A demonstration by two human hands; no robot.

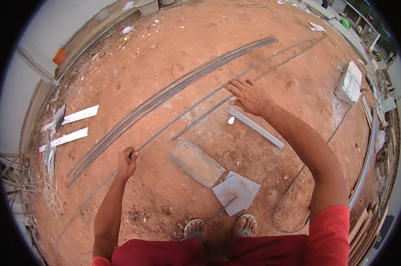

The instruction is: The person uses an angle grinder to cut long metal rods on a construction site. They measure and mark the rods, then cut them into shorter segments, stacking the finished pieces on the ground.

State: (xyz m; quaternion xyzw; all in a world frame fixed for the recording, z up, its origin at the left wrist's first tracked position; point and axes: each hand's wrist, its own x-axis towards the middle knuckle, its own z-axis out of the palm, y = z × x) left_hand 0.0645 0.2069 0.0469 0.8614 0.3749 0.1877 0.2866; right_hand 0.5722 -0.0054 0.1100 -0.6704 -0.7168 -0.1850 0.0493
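Observation:
My left hand (128, 163) is closed around a long thin steel rod (178, 117), which runs from the lower left up toward the far right. Farther along that rod, my right hand (249, 96) reaches over it with its fingers spread; whether they touch the rod I cannot tell. A second rod (202, 118) lies on the ground, passing near my right hand. Left of the held rod lies a bundle of several similar rods (167, 91). Just below my right hand are a grey straight bar (258, 128) and a small white piece (231, 120).
Near my sandaled feet lie a concrete slab (197, 162), grey flat plates (249, 186) and a short rod (218, 211). A dark cable (293, 179) curves at right. White strips (78, 115) lie left; a white block (350, 84) sits far right. Walls edge the reddish dirt.

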